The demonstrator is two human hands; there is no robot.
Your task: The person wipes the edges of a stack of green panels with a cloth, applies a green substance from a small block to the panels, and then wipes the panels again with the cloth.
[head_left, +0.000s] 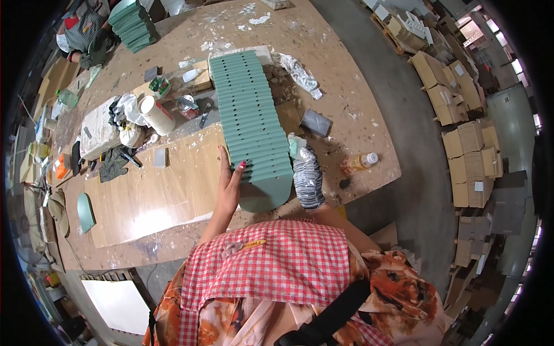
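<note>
A long row of overlapping green rounded panels (248,109) with small dark holes lies in front of me, running away across the table. The nearest panel shows its rounded end. My left hand (229,181), bare with red-painted nails, holds the near left edge, its thumb over the top and its fingers along the side. On the opposite edge, my right hand (307,176), in a grey-and-white striped knit glove, is pressed against the panels; its fingertips are partly hidden. A dark sanding block (316,123) lies to the right of the row.
A bottle (359,162) with a white cap is at the right. Left of the row are a white container (156,115), a tin (187,106), a dark glove (114,164) and a loose green panel (85,212). At far left, another person (86,34) works near a green stack (133,26).
</note>
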